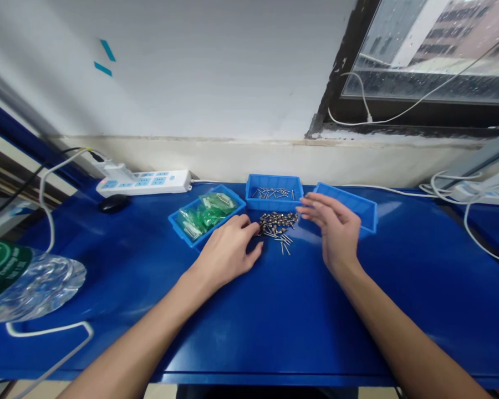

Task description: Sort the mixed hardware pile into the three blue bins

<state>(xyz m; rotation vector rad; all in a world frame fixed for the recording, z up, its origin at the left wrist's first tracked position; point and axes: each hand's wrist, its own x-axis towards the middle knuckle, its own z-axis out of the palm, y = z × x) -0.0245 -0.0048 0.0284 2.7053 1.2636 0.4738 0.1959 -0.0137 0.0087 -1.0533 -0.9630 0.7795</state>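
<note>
A loose pile of small metal screws (278, 223) lies on the blue table, with several thin nails at its front edge. My left hand (232, 247) rests at the pile's left side, thumb and fingers apart, fingertips beside the screws. Just right of the pile, my right hand (336, 224) is raised in front of the right blue tray (363, 213). Its fingers are drawn together; whatever they hold, if anything, is too small to make out. Behind the pile, the middle blue tray (274, 181) contains thin nails. Green and clear bags fill the left blue tray (182, 231).
A white power strip (149, 183) and a black mouse (113, 203) lie at the back left. A large water bottle (33, 280) is at the left edge. White cables run along the wall and over the table's right side (441, 266).
</note>
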